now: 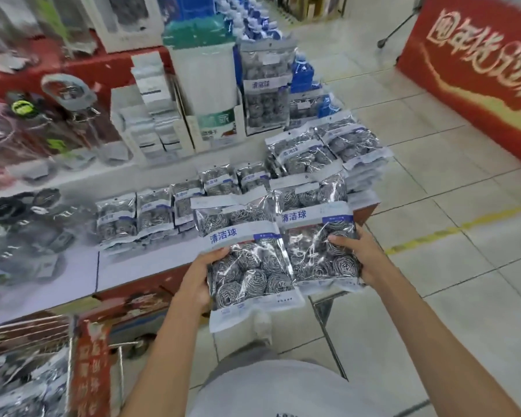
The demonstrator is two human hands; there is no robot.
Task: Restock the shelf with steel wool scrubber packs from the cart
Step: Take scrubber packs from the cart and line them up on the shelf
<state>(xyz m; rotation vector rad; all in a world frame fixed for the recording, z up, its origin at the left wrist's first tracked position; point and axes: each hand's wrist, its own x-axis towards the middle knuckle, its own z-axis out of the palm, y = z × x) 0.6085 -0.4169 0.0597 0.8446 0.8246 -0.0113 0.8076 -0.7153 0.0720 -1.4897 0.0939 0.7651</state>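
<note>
Two steel wool scrubber packs are in hand, held side by side above the near edge of the shelf. The left pack (250, 266) is gripped at its left edge by the left hand (197, 281), fingers curled around the bag. The right pack (319, 242) is gripped at its right edge by the right hand (358, 254), thumb on the front and fingers wrapped behind.

Step in hand, as judged: carrying packs to the display, placement not yet made.

Beyond them, a row of packs (151, 212) stands along the shelf (127, 266), and a fanned stack (328, 149) lies far right. The cart (27, 380) sits near left, holding more packs.

The next move likely calls for lowering both packs onto bare shelf near the row, upright and label outward.
</note>
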